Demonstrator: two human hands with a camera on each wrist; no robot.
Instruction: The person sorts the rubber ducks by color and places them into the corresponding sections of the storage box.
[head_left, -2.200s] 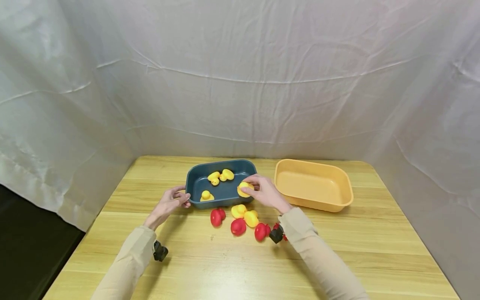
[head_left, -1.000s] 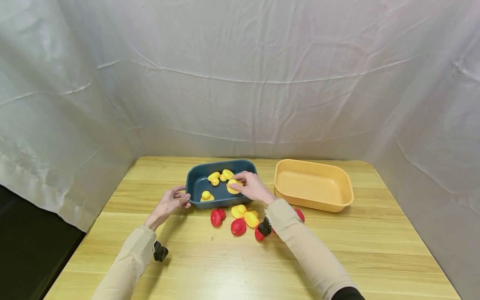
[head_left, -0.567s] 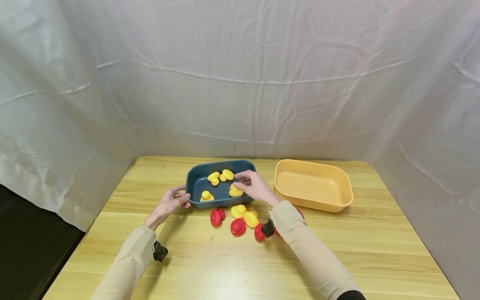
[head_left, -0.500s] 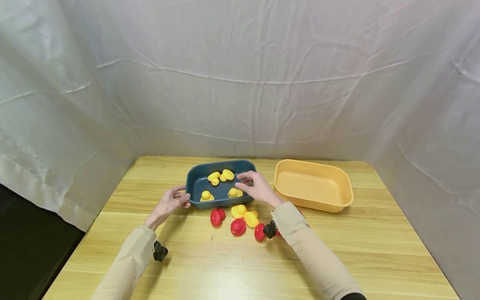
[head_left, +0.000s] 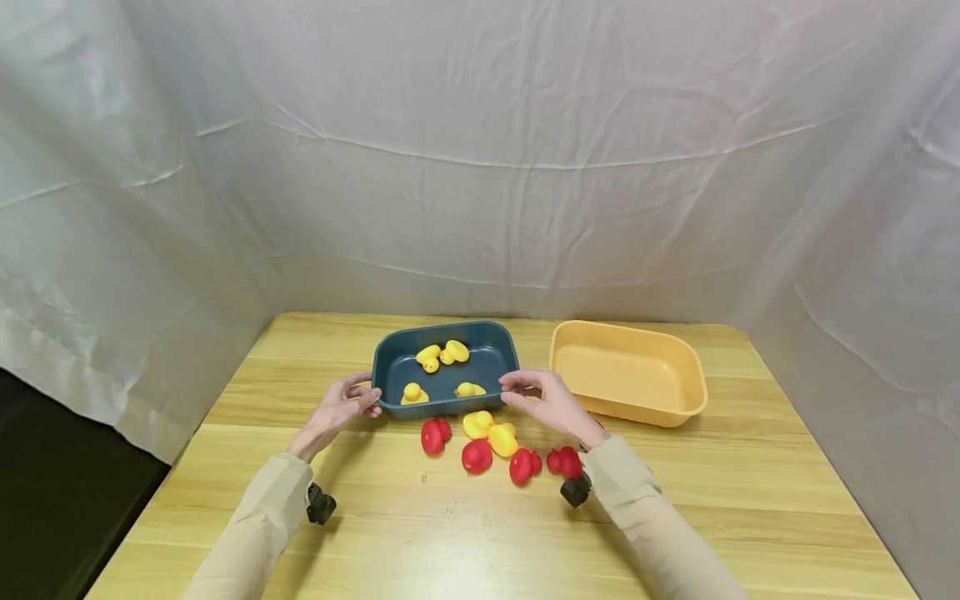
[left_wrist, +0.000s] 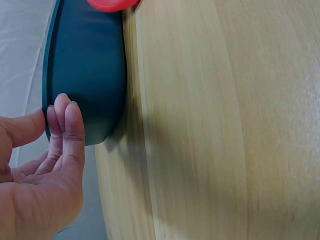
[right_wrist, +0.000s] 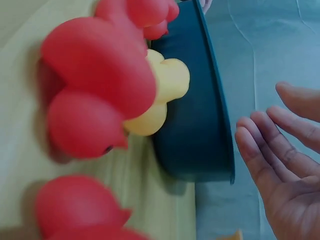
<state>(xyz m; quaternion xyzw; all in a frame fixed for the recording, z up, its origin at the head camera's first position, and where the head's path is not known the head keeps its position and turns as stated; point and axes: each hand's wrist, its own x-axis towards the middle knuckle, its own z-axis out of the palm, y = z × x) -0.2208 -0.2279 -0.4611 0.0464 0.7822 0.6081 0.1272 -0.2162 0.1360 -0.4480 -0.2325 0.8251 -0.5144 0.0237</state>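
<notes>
My left hand (head_left: pixel 347 406) pinches the left end of a dark blue plastic tub (head_left: pixel 442 407), thumb at the rim and fingers against the outer wall in the left wrist view. Several yellow rubber ducks lie in the tub, one of them tipped over (head_left: pixel 469 389) near its front right. Just by the tub's right end is my right hand (head_left: pixel 547 402), fingers relaxed and holding nothing. In front of the tub two yellow ducks (head_left: pixel 503 440) touch each other. Around them lie several red rubber ducks (right_wrist: pixel 95 65), large in the right wrist view.
An orange plastic tub (head_left: pixel 626 371) with nothing inside stands to the right of the blue one. The wooden table (head_left: pixel 420 533) ends at a pale cloth curtain (head_left: pixel 480 208) behind both tubs.
My right hand carried a yellow duck leftward into the blue tub and let it go; the duck tipped over. The hand then drew back right to the tub's rim. My left hand stayed put.
</notes>
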